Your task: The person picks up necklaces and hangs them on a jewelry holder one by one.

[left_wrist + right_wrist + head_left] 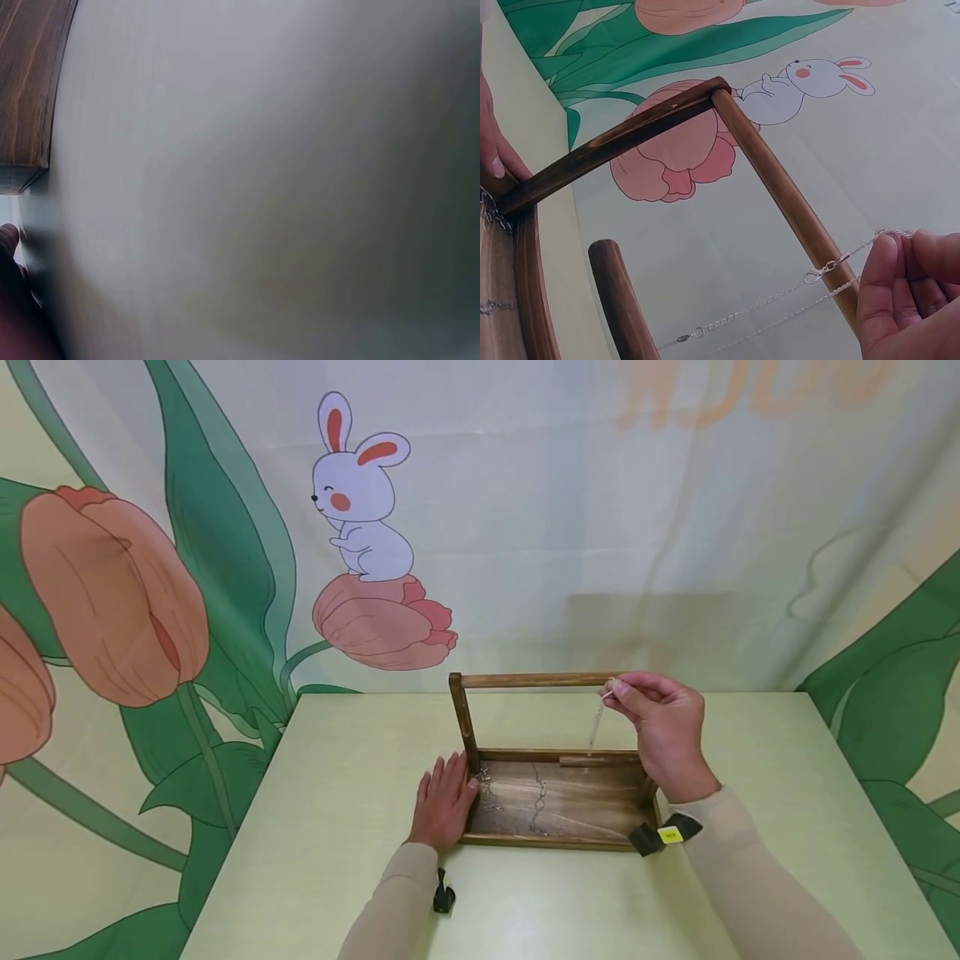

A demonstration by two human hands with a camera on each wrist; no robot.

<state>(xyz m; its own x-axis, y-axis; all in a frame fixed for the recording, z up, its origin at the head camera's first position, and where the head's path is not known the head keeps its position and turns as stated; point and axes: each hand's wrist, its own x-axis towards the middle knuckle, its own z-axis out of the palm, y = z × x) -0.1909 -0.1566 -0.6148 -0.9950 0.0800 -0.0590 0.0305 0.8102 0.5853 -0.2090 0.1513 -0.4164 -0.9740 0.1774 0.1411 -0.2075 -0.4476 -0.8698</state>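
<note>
My right hand (666, 731) pinches a thin silver chain (596, 727) between thumb and fingertips, beside the top bar (536, 680) of a wooden jewelry stand. The chain hangs down toward the stand's tray. A lobster clasp (814, 277) shows near the fingers in the right wrist view. Against the left side of the tray (547, 842) rests my left hand (441, 803), its fingers straight. Inside the tray lie another chain (538, 793) and a small heap of chain (486, 781) at the left end. Only a blurred edge of the left hand (22, 322) appears in the left wrist view.
A short wooden rod (585, 762) is at the tray's back edge. The stand's left upright (465, 722) rises beside my left hand. The pale table (330, 793) backs onto a printed curtain (525, 527) with tulips and a rabbit.
</note>
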